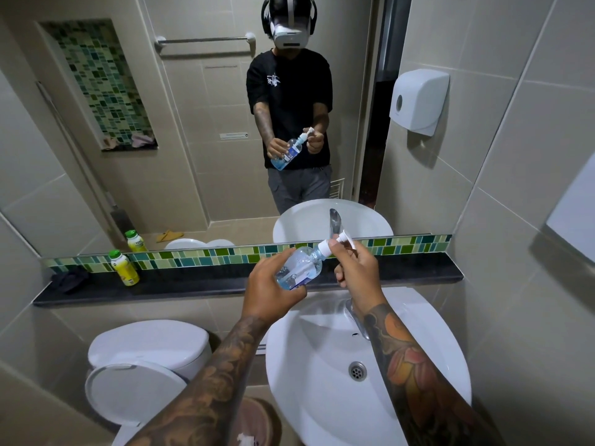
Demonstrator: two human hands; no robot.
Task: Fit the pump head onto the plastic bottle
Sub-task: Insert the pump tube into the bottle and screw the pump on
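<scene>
A clear plastic bottle with blue liquid in its lower end lies tilted above the sink, its neck pointing up and to the right. My left hand is wrapped around its body. The white pump head sits at the bottle's neck, its nozzle sticking out to the right. My right hand holds the pump head with the fingertips at its collar. The mirror behind shows the same grip from the front.
A white sink with a chrome tap lies under my hands. A black ledge carries a yellow bottle with a green cap and a dark cloth. A toilet stands at the lower left, a paper dispenser on the right wall.
</scene>
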